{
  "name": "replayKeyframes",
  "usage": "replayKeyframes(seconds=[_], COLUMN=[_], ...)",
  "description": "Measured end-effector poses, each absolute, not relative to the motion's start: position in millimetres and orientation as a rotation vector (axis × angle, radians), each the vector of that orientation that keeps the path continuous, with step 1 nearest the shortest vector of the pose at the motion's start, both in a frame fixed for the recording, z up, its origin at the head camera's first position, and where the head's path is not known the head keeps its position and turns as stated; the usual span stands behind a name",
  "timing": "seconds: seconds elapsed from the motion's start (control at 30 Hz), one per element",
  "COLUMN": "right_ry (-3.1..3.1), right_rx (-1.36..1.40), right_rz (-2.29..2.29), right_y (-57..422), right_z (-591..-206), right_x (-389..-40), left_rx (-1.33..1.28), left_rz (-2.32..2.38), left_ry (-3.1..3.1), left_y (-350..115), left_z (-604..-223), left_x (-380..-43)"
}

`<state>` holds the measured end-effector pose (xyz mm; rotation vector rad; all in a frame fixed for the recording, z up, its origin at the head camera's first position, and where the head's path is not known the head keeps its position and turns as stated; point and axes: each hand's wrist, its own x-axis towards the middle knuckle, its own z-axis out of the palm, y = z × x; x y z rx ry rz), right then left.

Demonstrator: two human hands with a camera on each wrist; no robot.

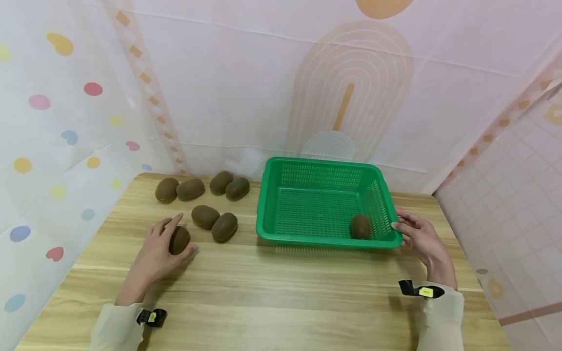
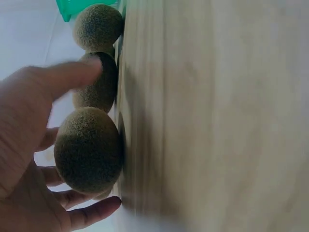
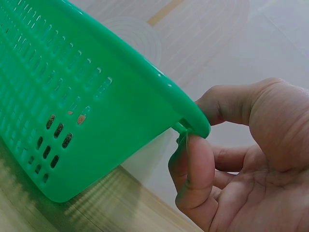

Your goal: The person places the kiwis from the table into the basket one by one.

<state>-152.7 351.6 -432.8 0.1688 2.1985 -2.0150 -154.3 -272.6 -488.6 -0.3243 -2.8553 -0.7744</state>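
Observation:
My left hand [image 1: 155, 251] reaches around a brown, fuzzy kiwi [image 1: 180, 240] at the left of the table. In the left wrist view its thumb stands apart from that kiwi [image 2: 88, 151], with the other fingers spread on its far side. My right hand [image 1: 421, 236] pinches the right rim of a green plastic basket [image 1: 325, 242] between thumb and fingers; the right wrist view shows this grip on the basket's rim [image 3: 159, 77]. A single kiwi [image 1: 361, 226] lies in the basket's near right corner.
Two kiwis [image 1: 225, 227] sit just right of my left hand. Farther back are two more pairs, one on the left [image 1: 190, 189] and one beside it [image 1: 237, 188]. Patterned cloth [image 1: 228, 87] hangs behind the wooden table [image 1: 281, 297] and along both sides.

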Motion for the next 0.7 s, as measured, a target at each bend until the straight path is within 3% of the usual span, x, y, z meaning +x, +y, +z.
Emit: replayKeyframes(seconds=[0.7], right_ry=[2.190], right_rx=[0.189], right_rz=[-2.007], right_y=[351.6], right_z=[-432.7], right_x=[-153.4], left_rx=[-0.353], left_rz=[-0.842], left_ry=[-2.802], left_y=[-274.8], left_z=[-485.1], left_x=[-150.8])
